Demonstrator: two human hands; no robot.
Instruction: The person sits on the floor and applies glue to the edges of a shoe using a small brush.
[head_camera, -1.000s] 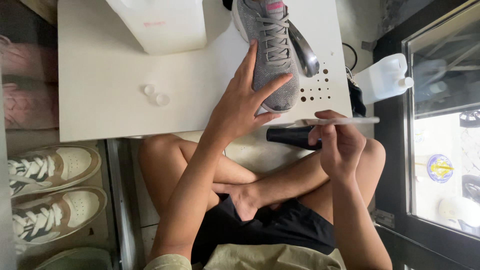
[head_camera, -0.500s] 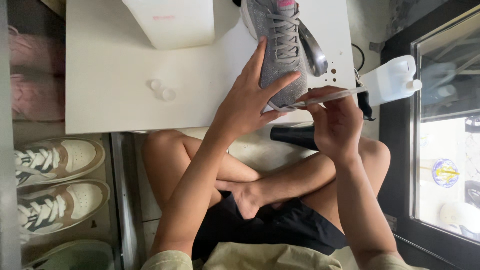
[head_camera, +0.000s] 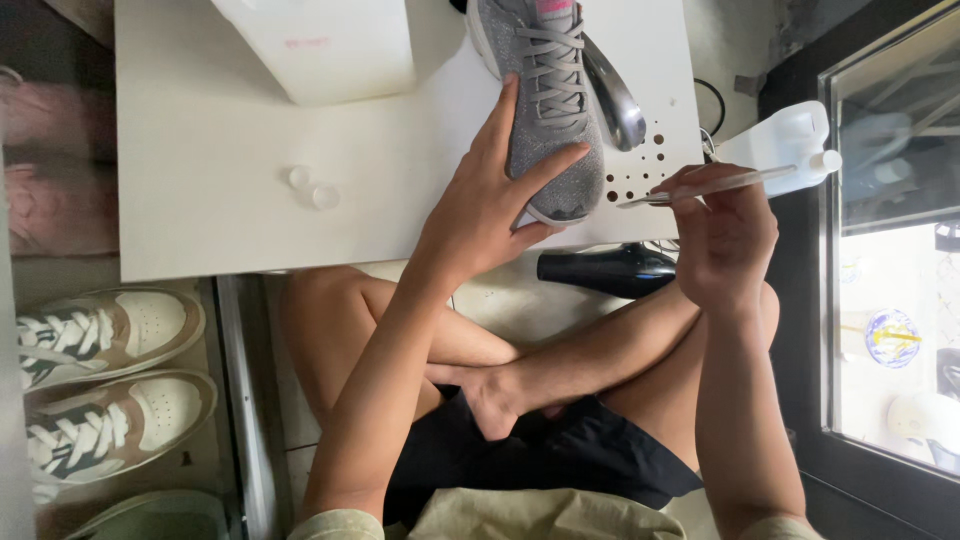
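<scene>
on the floor at far left lie two cream sneakers (head_camera: 95, 385) side by side. next comes the white counter (head_camera: 200, 200), with two small clear caps (head_camera: 312, 188) and a white box (head_camera: 320, 45) at its far edge. left hand (head_camera: 490, 205) lies open, fingers spread on the toe of a grey shoe (head_camera: 550, 90). right hand (head_camera: 725, 235) is closed around a thin pale stick (head_camera: 710, 185), just beside the shoe's toe. below it lies a black hair dryer (head_camera: 605, 270).

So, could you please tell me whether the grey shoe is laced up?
Yes: grey laces cross the shoe, which the left hand steadies.
</scene>
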